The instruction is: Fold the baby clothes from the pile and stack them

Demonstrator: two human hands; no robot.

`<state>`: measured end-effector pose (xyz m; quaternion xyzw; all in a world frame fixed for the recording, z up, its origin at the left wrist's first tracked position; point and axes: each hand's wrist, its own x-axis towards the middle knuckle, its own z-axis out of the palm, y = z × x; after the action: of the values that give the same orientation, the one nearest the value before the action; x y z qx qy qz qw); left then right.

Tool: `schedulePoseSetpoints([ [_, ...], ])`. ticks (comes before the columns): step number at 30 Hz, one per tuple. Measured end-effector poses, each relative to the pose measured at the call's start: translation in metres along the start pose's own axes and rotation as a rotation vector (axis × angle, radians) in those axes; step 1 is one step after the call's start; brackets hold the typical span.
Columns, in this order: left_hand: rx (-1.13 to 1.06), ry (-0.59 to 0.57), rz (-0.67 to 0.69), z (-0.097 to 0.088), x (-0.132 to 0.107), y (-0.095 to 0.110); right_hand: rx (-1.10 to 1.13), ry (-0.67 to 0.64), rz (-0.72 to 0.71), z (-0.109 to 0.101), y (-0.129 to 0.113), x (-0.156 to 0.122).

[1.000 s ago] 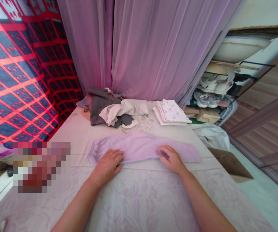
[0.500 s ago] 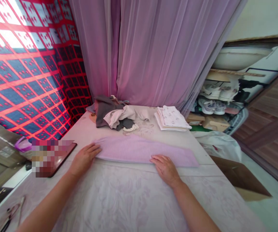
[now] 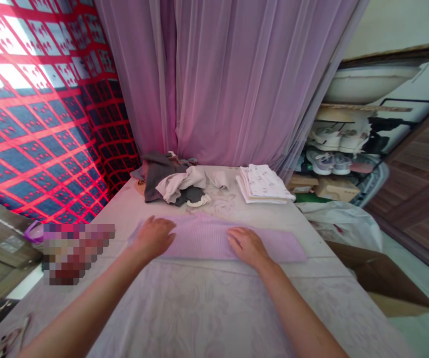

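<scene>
A folded lilac ribbed garment [image 3: 203,238] lies in a long flat strip across the cloth-covered table [image 3: 199,308]. My left hand [image 3: 156,234] is over its left part, fingers stretched out and pointing right. Resting on the middle of the garment is my right hand [image 3: 247,244], its fingers extended and slightly bent. Neither hand grips the fabric. The garment's left end partly hides behind my left hand and wrist.
Behind the garment, a loose heap of dark and beige clothes [image 3: 173,181] lies left and a folded white printed stack [image 3: 266,184] right. A blurred-out object [image 3: 74,253] is at the left edge. Beyond the right edge are a cardboard box [image 3: 382,278] and a shoe shelf [image 3: 337,144].
My left hand has moved right from the garment's left end onto its top. My right hand has shifted slightly up onto the fabric. The view has shifted a little.
</scene>
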<state>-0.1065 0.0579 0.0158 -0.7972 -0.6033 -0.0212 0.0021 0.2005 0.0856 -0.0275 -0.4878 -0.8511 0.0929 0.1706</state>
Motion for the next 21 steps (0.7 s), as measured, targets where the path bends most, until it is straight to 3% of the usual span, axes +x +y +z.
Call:
schedulePoseSetpoints([
  [3,-0.140,-0.010,0.248,0.016,0.050,0.048,-0.060,-0.087,0.030,0.011,0.000,0.016],
  [6,-0.172,0.005,0.289,0.046,0.080,0.069,-0.086,-0.146,0.065,0.023,-0.001,0.016],
  [11,-0.166,0.001,0.232,0.074,0.087,0.059,-0.085,-0.151,0.067,0.031,-0.001,0.006],
  [21,-0.147,0.056,0.201,0.076,0.087,0.063,-0.096,-0.053,0.197,0.019,0.021,0.014],
])
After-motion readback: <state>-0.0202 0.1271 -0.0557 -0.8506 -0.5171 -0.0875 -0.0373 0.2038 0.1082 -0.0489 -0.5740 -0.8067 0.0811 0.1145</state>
